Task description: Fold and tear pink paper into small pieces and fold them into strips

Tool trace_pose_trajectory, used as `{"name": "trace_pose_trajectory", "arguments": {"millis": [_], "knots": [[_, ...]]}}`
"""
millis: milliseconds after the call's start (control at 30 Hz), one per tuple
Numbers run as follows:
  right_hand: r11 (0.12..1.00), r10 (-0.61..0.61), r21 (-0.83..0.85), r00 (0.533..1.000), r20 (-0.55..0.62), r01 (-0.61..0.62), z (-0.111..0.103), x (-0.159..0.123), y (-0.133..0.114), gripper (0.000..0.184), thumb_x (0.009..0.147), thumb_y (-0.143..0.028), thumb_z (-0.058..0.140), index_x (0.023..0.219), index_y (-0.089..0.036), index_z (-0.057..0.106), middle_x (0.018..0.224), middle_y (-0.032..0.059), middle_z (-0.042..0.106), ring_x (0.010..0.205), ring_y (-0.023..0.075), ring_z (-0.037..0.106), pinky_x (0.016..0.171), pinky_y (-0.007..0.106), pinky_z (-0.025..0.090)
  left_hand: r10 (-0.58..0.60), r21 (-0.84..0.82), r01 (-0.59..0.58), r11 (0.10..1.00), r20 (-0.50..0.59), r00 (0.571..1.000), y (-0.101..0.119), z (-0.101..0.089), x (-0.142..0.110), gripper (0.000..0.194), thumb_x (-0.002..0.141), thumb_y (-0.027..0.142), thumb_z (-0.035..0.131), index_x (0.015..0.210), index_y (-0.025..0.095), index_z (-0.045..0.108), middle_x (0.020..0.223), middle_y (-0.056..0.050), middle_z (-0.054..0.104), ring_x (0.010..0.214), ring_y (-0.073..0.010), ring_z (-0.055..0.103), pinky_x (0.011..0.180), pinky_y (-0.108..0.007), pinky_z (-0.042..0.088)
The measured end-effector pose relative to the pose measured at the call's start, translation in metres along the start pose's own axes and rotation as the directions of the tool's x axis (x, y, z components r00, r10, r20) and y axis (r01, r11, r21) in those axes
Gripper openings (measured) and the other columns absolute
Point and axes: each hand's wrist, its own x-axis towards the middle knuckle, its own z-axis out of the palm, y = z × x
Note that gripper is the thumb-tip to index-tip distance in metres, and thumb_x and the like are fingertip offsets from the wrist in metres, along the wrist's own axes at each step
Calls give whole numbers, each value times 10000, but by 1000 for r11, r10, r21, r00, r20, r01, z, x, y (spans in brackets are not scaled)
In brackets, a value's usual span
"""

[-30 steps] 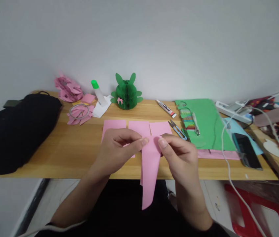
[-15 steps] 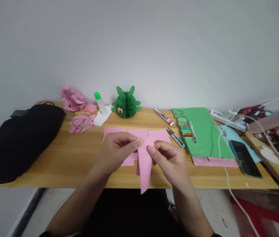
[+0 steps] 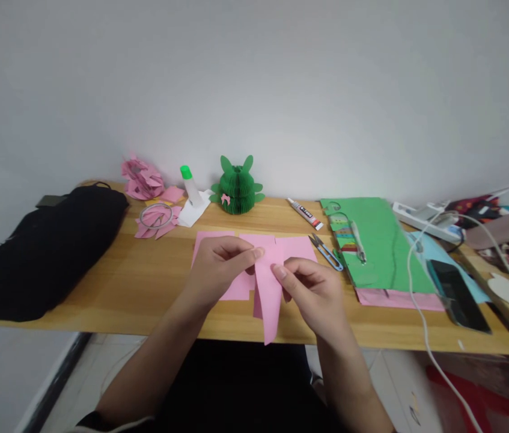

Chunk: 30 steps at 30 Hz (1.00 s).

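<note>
A long pink paper strip hangs folded between both hands above the wooden desk. My left hand pinches its top edge from the left with thumb and forefinger. From the right, my right hand pinches the same top part, its fingers curled. Under the hands several pink paper squares lie flat on the desk, partly hidden. Small blue-handled snips lie just right of the squares.
A black bag fills the left end. At the back stand pink paper flowers, a green-capped glue bottle, a green paper cactus and a glue tube. Green sheets, a phone, cables and a power strip lie right.
The hands have drawn closer to the desk and the strip hangs shorter, its top pinched tighter. The view shifted slightly, so everything sits a little further right.
</note>
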Motion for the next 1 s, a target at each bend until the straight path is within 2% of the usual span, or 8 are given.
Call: {"name": "trace_pose_trajectory", "arguments": {"millis": [200,300,400,667,833,1000], "knots": [[998,27,59,990,141,-36,0,2,3,355,869,-394,565,601,-162,545,517,-33,464,493,73,423,477,211,323,-16,-76,11,997,-70,997,-6,-3,5,176,658,203,714,496,187,645,503,32,624,503,-100,553,506,-207,455],[999,11,40,983,181,-19,-1,2,5,398,888,-396,539,566,-164,505,519,-28,470,504,74,426,489,213,328,-34,-121,27,992,-64,997,-8,-4,5,170,654,199,721,496,193,657,502,29,630,493,-100,552,500,-208,458],[1000,18,15,981,195,-21,-2,0,7,402,892,-399,533,565,-167,507,528,-27,476,510,78,441,496,216,342,-41,-143,35,989,-43,998,-8,-4,5,174,662,196,715,495,189,665,490,28,623,477,-91,544,490,-200,453],[1000,-17,-16,982,188,20,-3,-2,8,375,897,-356,537,574,-165,534,539,-17,540,517,80,494,509,207,382,49,-121,-55,991,-53,997,-7,-3,2,195,683,160,688,494,199,664,484,41,623,474,-79,549,476,-174,450],[997,-53,-42,986,160,61,-1,-1,5,372,893,-338,540,565,-164,513,526,-29,500,501,67,446,487,196,350,78,-104,-87,991,-86,993,-6,-3,2,186,674,141,693,501,203,665,490,46,635,473,-81,562,464,-172,452],[1000,-11,11,984,178,10,0,0,6,348,873,-355,555,581,-170,522,521,-32,488,490,70,432,469,194,348,105,-75,-111,991,-87,991,-3,-2,4,218,685,144,667,475,197,647,469,49,620,450,-80,549,446,-176,448]]}}
